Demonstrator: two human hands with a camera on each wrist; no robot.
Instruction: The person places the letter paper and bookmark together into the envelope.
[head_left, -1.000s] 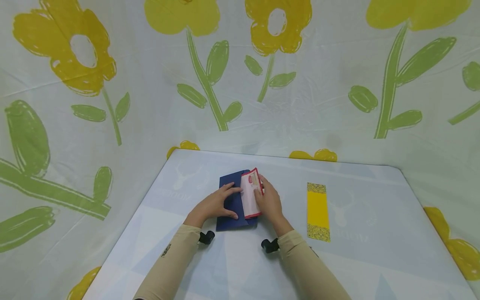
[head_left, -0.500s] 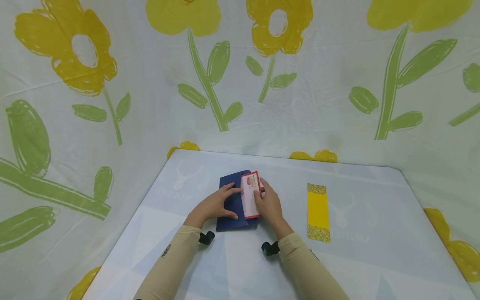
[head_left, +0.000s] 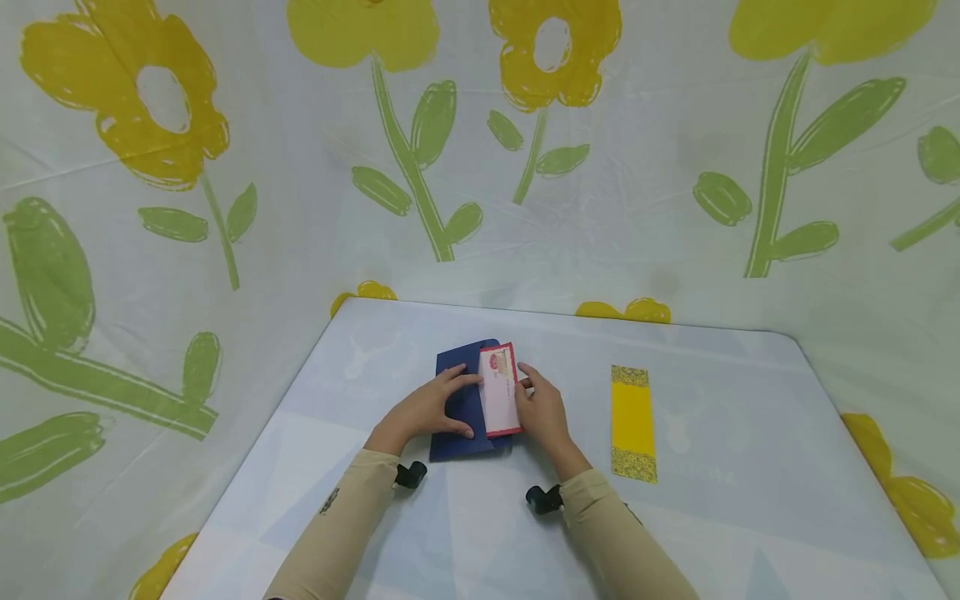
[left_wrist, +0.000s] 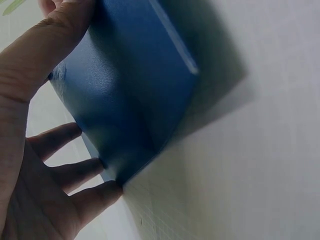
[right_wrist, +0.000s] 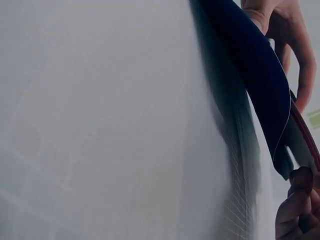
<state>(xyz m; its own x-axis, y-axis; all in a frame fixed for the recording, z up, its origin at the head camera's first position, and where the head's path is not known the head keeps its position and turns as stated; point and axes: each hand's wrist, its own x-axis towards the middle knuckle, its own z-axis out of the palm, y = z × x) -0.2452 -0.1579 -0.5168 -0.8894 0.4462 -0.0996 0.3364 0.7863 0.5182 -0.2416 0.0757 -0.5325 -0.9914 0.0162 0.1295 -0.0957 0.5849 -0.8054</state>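
In the head view, a navy blue envelope [head_left: 467,408] lies at the middle of the table, with a pale card [head_left: 498,398] edged in red partly inside its right side. My left hand [head_left: 423,410] holds the envelope, thumb and fingers spread across it; in the left wrist view the thumb [left_wrist: 55,45] lies over it and other fingertips meet its edge. At the card's right edge is my right hand [head_left: 543,417], fingers bent and gripping it. The right wrist view has those curled fingers [right_wrist: 295,205] by the card's red rim [right_wrist: 306,135]. The card's inserted part is hidden.
A yellow paper strip with gold patterned ends [head_left: 632,425] lies to the right on the pale table [head_left: 750,400]. Flower-printed cloth [head_left: 555,250] rises behind the table and at its sides. Each wrist carries a small black camera [head_left: 543,500].
The card has tilted flatter, showing more of its printed face. My right thumb has slid off that face to the card's right edge. My left hand has stayed in place.
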